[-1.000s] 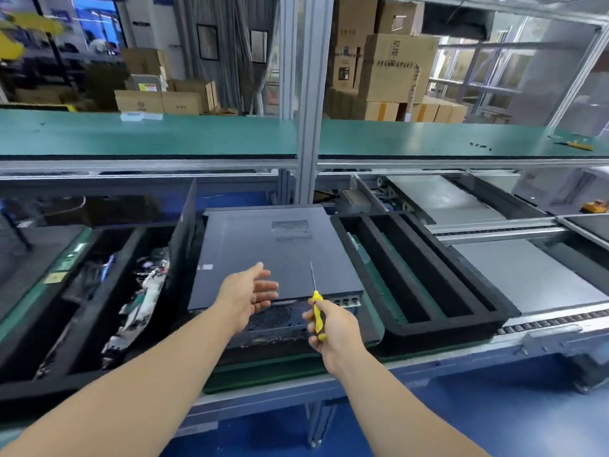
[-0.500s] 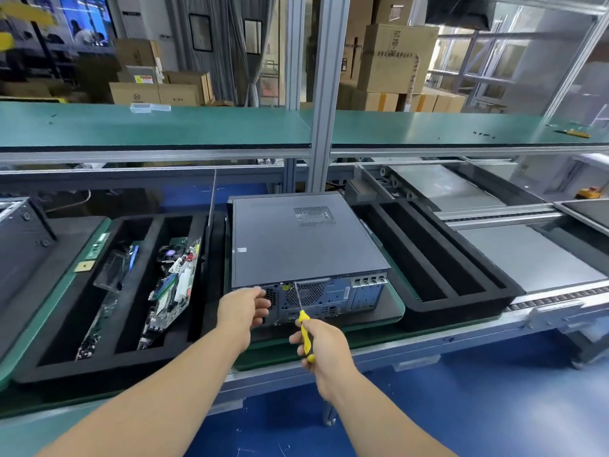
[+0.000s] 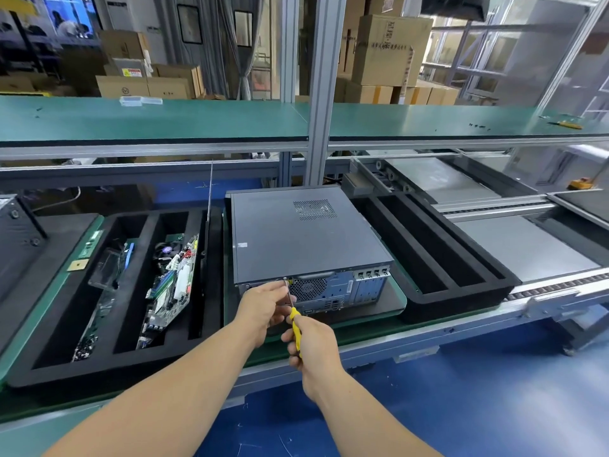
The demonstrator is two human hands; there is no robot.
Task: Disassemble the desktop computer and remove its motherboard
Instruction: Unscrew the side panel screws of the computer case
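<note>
desktop computer (image 3: 306,235) lies flat on the table (image 3: 369,328), rear panel toward the person — screws within reach; right hand (image 3: 313,341) clamps the yellow screwdriver (image 3: 294,319), tip at the upper-left corner; left hand (image 3: 263,303) pinches the shaft, likely steadying it.

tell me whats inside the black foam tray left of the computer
The black foam tray holds a circuit board leaning in one slot, a clear plastic piece and smaller parts in the next. Whatever lies under the board is covered, and the slot floors are too dark to read.
</note>
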